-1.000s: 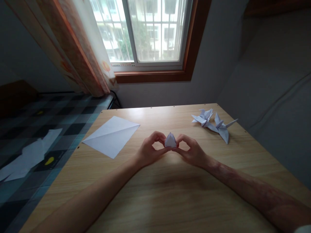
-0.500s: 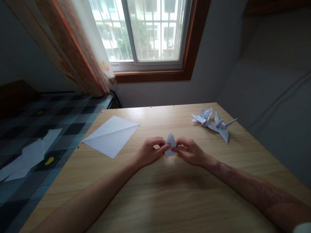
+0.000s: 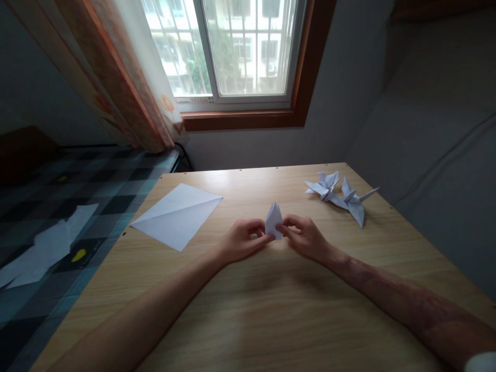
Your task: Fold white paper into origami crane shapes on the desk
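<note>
A small folded piece of white paper (image 3: 273, 219), pointed at the top, is held up over the middle of the table. My left hand (image 3: 246, 239) pinches its left side, the thumb at the lower edge. On the other side my right hand (image 3: 304, 235) grips the lower right part between thumb and fingers. The fingertips behind the paper are hidden. To the left, a creased square sheet of paper (image 3: 180, 217) lies flat on the table. Two folded paper cranes (image 3: 324, 187) (image 3: 352, 201) rest close together at the back right.
The wooden table (image 3: 248, 320) reaches toward the wall below a window (image 3: 251, 51). Left of it stands a bed with a checked cover (image 3: 127, 170), where loose white paper (image 3: 50, 248) lies. A curtain (image 3: 127, 77) hangs beside the window.
The folded paper has risen slightly and turned a little in my hands. My left thumb has slid down to its lower edge. The sheet and cranes lie as before.
</note>
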Available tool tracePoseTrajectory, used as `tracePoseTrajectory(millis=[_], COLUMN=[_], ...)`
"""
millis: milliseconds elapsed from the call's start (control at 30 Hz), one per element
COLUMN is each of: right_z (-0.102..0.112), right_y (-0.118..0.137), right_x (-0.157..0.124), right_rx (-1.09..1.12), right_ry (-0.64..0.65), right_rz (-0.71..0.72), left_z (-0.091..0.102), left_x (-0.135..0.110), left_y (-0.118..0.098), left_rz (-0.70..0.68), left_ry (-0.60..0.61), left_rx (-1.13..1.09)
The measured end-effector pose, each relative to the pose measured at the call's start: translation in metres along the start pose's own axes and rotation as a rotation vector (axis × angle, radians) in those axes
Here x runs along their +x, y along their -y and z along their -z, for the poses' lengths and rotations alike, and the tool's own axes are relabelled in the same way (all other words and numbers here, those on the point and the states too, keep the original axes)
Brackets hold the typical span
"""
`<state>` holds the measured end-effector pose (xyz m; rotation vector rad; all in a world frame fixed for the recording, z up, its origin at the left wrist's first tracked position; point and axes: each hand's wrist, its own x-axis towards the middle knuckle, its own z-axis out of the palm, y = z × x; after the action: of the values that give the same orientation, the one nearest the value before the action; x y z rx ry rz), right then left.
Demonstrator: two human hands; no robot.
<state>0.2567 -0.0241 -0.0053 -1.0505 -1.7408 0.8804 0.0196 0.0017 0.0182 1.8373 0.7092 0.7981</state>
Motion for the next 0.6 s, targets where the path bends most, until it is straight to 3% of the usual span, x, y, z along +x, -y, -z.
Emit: tracePoseTrajectory(millis=[167, 367, 533, 600], right_z=[-0.0004, 0.0010, -0.0004, -0.0015], right_y=[0.0004, 0.0043, 0.0058, 0.0051], right_x=[0.0003, 0.0016, 0.0026, 0.0024], right_rx=[-0.031, -0.052, -0.101, -0.144], right_ry=[-0.074, -0.071, -0.090, -0.090], right_rz=[0.023, 0.171, 0.301, 0.328], left_z=[0.0031, 0.0049, 0.0004, -0.0007], left_x=[-0.0005, 0.0016, 0.0027, 0.0011], left_y=[0.0048, 0.0031, 0.0051, 0.0031], left_rz=[0.005, -0.074, -0.004, -0.005], left_ry=[0.051, 0.036, -0.239, -0.276], left_rx=[0.072, 0.208, 0.324, 0.360])
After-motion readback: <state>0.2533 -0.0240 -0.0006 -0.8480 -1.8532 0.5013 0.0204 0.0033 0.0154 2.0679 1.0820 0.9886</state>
